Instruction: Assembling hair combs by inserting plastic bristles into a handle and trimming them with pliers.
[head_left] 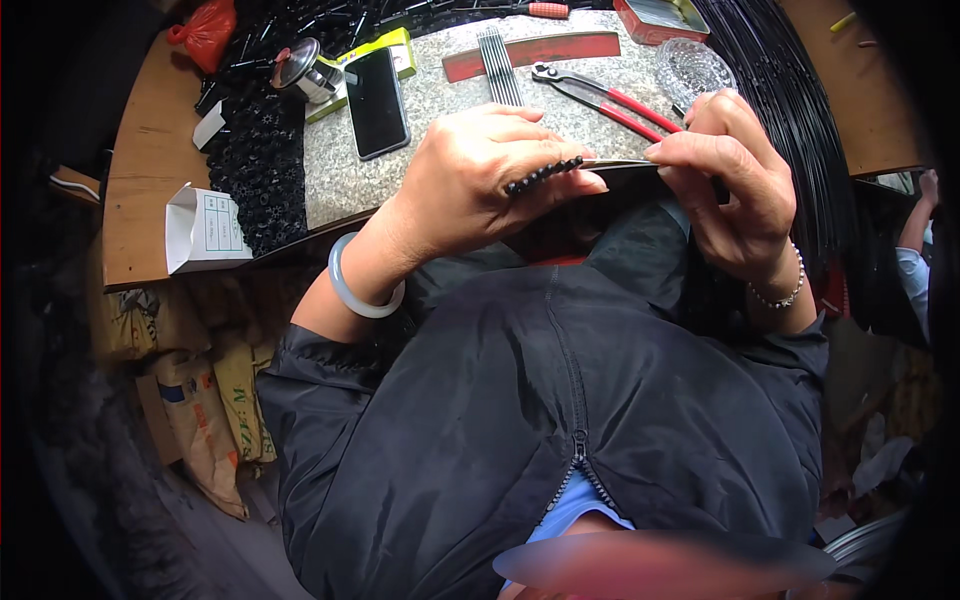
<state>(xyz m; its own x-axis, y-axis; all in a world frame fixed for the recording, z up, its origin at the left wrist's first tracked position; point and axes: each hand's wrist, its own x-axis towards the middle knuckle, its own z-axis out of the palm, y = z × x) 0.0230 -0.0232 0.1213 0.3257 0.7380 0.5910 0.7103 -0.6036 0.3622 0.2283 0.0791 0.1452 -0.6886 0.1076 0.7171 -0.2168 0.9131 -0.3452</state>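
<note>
My left hand [490,165] is closed around a flat row of thin rods [615,162], whose black ends [545,175] show side by side above the fingers. Toward the right, the rods reach my right hand [735,175], where thumb and forefinger pinch the far end. Its other fingers are curled. Both hands are raised over the near edge of a grey stone slab [340,185]. Just beyond them lie red-handled pincers [610,100]. More thin metal rods [500,70] rest across a red bar [570,47] on the slab.
A phone [378,105] leans on a green box [402,48] beside a metal-lidded jar [305,70]. At right stand a glass dish [695,68] and a red tin [660,18]. Small black parts [270,140] lie left; long black strands [800,130] hang right. A white box [207,230] sits at the left edge.
</note>
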